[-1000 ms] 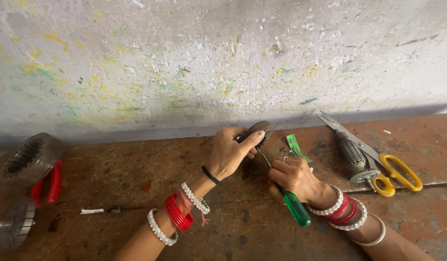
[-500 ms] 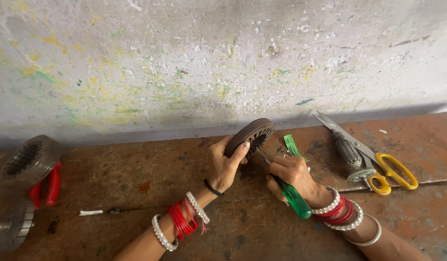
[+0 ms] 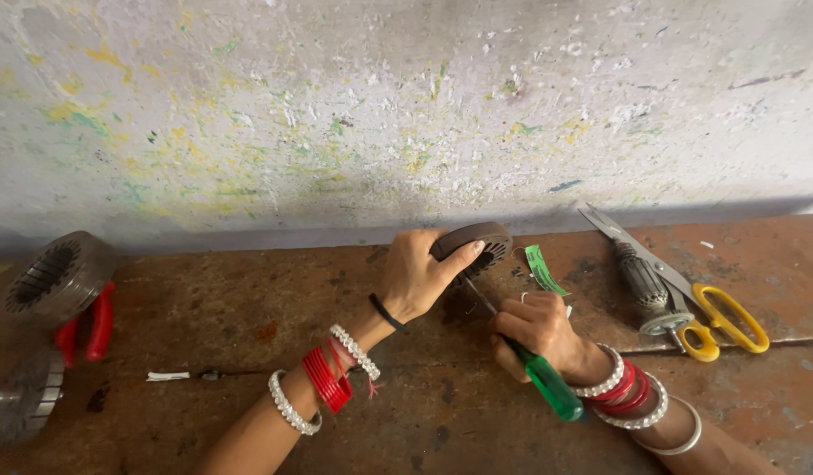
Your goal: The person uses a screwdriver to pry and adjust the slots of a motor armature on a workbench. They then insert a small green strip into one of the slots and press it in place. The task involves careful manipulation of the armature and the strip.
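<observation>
- Nearest the camera, the right hand is wrapped around a green-handled screwdriver; its shaft angles up toward the ring
- Just beyond, the left hand grips a dark slotted metal ring, tilted on edge on the rusty bench
- Right of them lie a green strip, a ribbed metal shaft and yellow-handled scissors
- Far left, another slotted ring rests by red pliers; the paint-flecked wall stands behind

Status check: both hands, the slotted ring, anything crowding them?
Left hand grips slotted metal ring, tilted on edge. Right hand holds green-handled screwdriver, tip at ring. Green strip beside it; scissors apart, right.
</observation>
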